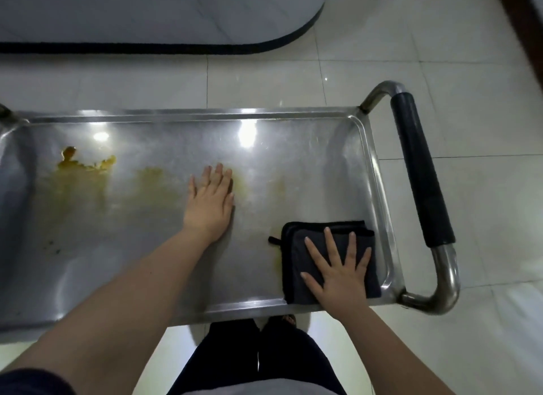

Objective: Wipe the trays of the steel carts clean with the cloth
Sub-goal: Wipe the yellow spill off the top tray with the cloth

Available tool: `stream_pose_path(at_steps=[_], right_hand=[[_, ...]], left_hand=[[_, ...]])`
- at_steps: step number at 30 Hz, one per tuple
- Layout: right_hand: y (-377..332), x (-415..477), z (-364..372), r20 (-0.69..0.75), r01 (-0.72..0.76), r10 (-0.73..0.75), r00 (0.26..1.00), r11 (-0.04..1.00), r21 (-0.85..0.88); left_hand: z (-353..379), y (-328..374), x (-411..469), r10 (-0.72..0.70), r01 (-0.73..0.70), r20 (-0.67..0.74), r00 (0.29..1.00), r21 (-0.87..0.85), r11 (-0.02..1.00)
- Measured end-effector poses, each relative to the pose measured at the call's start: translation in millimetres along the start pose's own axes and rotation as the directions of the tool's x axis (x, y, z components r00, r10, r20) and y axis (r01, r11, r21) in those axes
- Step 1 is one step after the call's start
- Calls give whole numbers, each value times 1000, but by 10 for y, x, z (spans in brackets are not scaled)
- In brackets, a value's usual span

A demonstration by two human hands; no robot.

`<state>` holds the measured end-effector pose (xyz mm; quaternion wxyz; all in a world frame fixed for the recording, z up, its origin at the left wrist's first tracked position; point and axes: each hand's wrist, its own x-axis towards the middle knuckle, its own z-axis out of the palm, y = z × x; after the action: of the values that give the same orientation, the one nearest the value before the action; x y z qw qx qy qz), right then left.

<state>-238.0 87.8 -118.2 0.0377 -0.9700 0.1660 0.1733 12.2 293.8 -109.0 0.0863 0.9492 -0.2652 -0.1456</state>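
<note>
Steel tray (pixel 293 121) on glossy tiled floor (pixel 484 189), yellow smears (pixel 85 165) far left; my right hand (pixel 338 272) flat, fingers spread, on folded dark cloth (pixel 296 244) near right; left hand (pixel 210 202) flat on bare steel, gripping nothing.

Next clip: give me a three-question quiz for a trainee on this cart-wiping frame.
1. True or false: the left hand holds the cloth.
2. The thickest yellow stain on the tray lies: A) toward the person's left, B) under the cloth, C) in its far right corner.
3. Fill in: the right hand presses flat on the ____.
Key: 1 false, the left hand lies bare on the tray; 2 A; 3 cloth.
</note>
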Motion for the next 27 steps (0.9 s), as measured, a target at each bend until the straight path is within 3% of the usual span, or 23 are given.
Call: stream_pose_path(at_steps=[10,16,21,27], right_hand=[[-90,312,-141,33,15,-16,999,1000,25],[-245,1863,-610,-33,-7,10,999,997,81],[-496,2856,-939,-1,-22,22,1000,994,111],[-534,2525,-823,-21,48,-47,999,994,95]], left_hand=[[-93,-224,697,0,-5,62,998,80,997],[-21,-295,702,27,-28,18,999,63,998],[-23,-305,726,20,-19,-4,1000,52,998],[-30,-312,732,17,-16,-10,1000,62,998]])
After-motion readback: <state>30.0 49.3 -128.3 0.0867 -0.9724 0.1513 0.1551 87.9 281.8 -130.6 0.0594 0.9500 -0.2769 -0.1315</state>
